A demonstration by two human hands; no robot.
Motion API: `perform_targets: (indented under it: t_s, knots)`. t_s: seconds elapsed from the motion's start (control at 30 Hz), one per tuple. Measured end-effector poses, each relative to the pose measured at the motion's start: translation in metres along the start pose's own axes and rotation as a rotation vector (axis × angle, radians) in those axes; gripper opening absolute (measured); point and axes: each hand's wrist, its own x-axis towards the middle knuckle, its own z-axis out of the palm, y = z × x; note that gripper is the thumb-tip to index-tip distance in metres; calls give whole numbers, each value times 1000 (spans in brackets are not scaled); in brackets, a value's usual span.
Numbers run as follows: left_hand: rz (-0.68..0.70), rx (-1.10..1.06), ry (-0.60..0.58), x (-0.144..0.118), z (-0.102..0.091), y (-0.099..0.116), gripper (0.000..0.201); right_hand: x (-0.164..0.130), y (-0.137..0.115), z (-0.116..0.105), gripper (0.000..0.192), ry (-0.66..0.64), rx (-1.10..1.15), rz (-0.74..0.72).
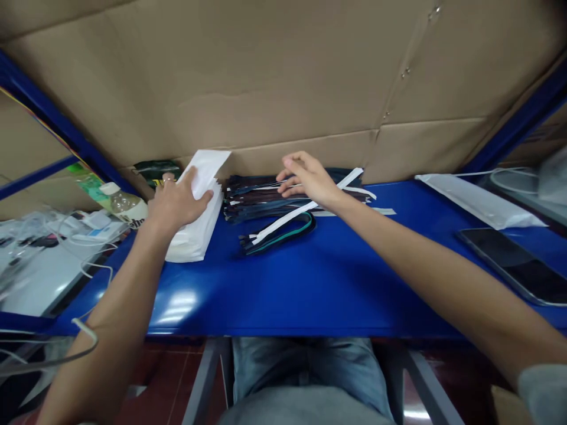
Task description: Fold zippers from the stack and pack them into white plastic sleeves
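Note:
My left hand (177,200) is over a stack of white paper envelopes (192,239) on the left of the blue table. Its fingers and thumb grip the top white envelope (208,168), which is skewed up and to the right of the stack; the fingers' undersides are hidden. My right hand (310,177) hovers over a pile of dark zippers (266,198), its fingers loosely curled and apart, with nothing visible in them. In front of the pile lie a white zipper (287,219) and a looped dark zipper with a green edge (283,237).
A blue table (274,289) runs below a cardboard wall (266,77). On the right are a phone (518,262) and a white plastic packet (482,200). A bottle (126,203) and a dark packet (157,171) stand left, near cables (84,324) and a cluttered white surface (35,271).

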Motion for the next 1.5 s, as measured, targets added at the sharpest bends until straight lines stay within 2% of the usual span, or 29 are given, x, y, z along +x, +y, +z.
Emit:
perform_targets:
  t_s: [0.07,0.13,0.3,0.4,0.5,0.57,0.63,0.7,0.73,0.77,0.8,0.87,0.9,1.0,1.1,1.17,1.27,1.33,1.43,1.5]
  knots:
    - [-240,27,-89,6,14,-11,98,-15,9,-14,48,20,-46,35]
    - [-353,30,-160,10,25,-16,101,-29,15,-30,45,35,-82,59]
    - [-392,38,-255,9,40,-14,112,-58,20,-60,38,17,-229,54]
    - [-405,53,-274,9,44,-16,115,-63,18,-68,32,-16,-516,-7]
    - [-412,41,-318,10,47,-20,120,-58,18,-68,25,-121,-870,-86]
    - [-412,32,-331,8,46,-19,122,-50,21,-63,29,-196,-1046,-109]
    - [-390,48,-249,0,42,-11,120,-42,24,-54,35,-260,-1187,-100]
    - [-294,76,-66,-12,36,9,112,-36,24,-45,32,-327,-1311,-77]
    - [-203,82,37,-18,33,22,106,-34,24,-41,27,-366,-1365,-64]
    - [-72,59,89,-24,31,38,97,-32,22,-37,22,-408,-1406,-51]
    - [87,11,75,-29,31,54,87,-31,21,-33,17,-448,-1436,-39]
    - [398,-92,-45,-36,35,84,71,-30,17,-29,11,-509,-1471,-23]
    - [490,-106,-90,-37,40,97,70,-30,16,-28,11,-529,-1479,-17]
    - [576,-45,-200,-40,57,117,68,-34,16,-30,14,-557,-1458,-7]
    - [647,48,-280,-44,68,115,48,-41,19,-38,14,-596,-1342,-24]
    - [686,127,-264,-49,71,109,37,-47,19,-44,14,-615,-1265,-70]
    - [752,189,-230,-54,72,97,46,-57,14,-52,16,-598,-1163,-84]
    - [784,103,-276,-54,70,89,46,-62,8,-56,15,-618,-1085,-42]
    - [741,-163,-386,-50,67,80,35,-66,-2,-59,7,-676,-985,-17]
    - [753,-316,-407,-49,66,79,33,-68,-7,-60,15,-681,-919,-13]
